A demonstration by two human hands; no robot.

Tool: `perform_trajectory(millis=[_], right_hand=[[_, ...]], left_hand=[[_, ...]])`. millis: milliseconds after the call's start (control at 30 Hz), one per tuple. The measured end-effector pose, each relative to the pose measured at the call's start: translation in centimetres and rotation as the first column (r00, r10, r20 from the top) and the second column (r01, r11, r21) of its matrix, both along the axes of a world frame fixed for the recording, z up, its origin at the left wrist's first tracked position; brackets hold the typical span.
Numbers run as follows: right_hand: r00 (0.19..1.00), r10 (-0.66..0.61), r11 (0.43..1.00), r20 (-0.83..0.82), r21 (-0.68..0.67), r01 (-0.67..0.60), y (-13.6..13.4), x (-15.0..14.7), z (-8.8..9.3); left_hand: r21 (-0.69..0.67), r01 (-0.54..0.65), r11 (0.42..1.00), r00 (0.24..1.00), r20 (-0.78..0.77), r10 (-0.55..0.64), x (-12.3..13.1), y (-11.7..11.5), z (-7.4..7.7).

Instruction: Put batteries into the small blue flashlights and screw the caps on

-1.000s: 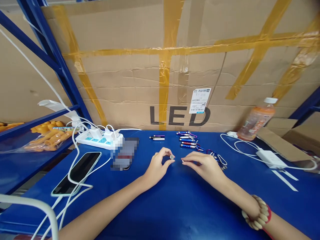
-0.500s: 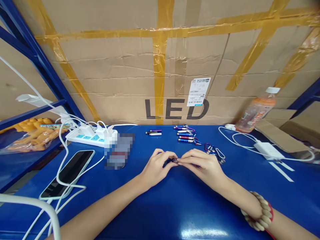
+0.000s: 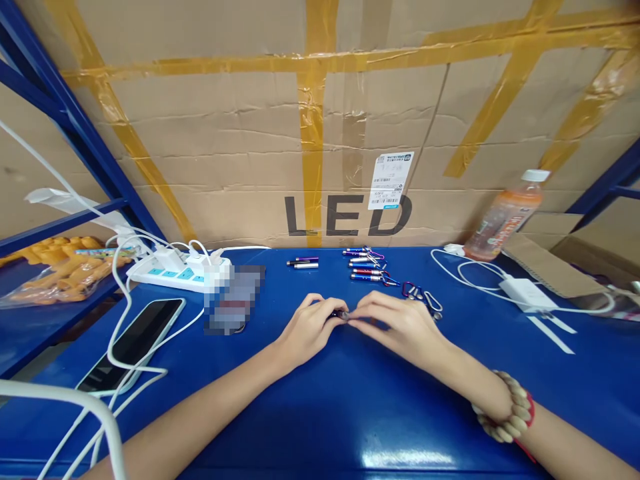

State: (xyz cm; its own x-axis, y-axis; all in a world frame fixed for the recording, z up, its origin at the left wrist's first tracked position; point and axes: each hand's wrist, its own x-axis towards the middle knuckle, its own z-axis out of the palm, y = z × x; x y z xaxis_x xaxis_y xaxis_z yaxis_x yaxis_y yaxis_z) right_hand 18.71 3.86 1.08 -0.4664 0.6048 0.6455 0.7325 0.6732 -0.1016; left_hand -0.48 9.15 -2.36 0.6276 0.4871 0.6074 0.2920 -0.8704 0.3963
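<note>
Over the middle of the blue table, my left hand (image 3: 311, 327) is closed around a small dark flashlight (image 3: 341, 314), mostly hidden by the fingers. Its shiny end points right. There the fingertips of my right hand (image 3: 400, 327) pinch together at that end; whether a smaller part sits between them is too small to make out. Just beyond my right hand lie several loose carabiner clips (image 3: 433, 301). Farther back is a row of keychain flashlights (image 3: 367, 273) in blue, silver and red with clips attached. Two flashlight tubes (image 3: 306, 265), one purple and one silver, lie left of the row.
At left are a white power strip (image 3: 165, 275), a phone (image 3: 135, 343) with white cables, and a blurred-out object (image 3: 235, 300). A drink bottle (image 3: 505, 217), a white adapter (image 3: 529, 295) and an open carton (image 3: 555, 267) stand right. A large taped box (image 3: 225, 153) backs the table.
The whole view has shifted slightly, with things appearing a little farther left. Both hands keep together at the small flashlight, and its shiny end shows a bit more between them.
</note>
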Motion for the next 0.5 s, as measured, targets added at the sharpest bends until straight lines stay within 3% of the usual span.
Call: perform_trajectory(millis=[100,167,300,367,500], right_hand=[[0.983,-0.170,0.985,-0.072,-0.019,0.169,0.6,1.9,1.1],[0.946,-0.319,0.941,0.049,-0.101,0.322,1.1,3.6,1.6],[0.764,-0.501,0.739,0.407,-0.259,0.622,1.8,6.4,2.0],[0.720,-0.517,0.674,0.463,-0.298,0.676,1.9,7.0,2.1],[0.734,-0.465,0.683,0.495,-0.328,0.653,1.8,6.3,1.7]], left_hand=[[-0.152,-0.073,0.986,0.996,0.041,0.080,0.1,0.2,-0.1],[-0.238,-0.109,0.965,0.991,0.053,0.125,0.1,0.5,-0.1],[-0.287,-0.173,0.942,0.975,0.087,0.205,0.0,1.0,0.0],[-0.284,-0.194,0.939,0.969,0.092,0.228,-0.1,1.2,0.1],[-0.256,-0.199,0.946,0.969,0.090,0.229,0.0,1.1,0.2]])
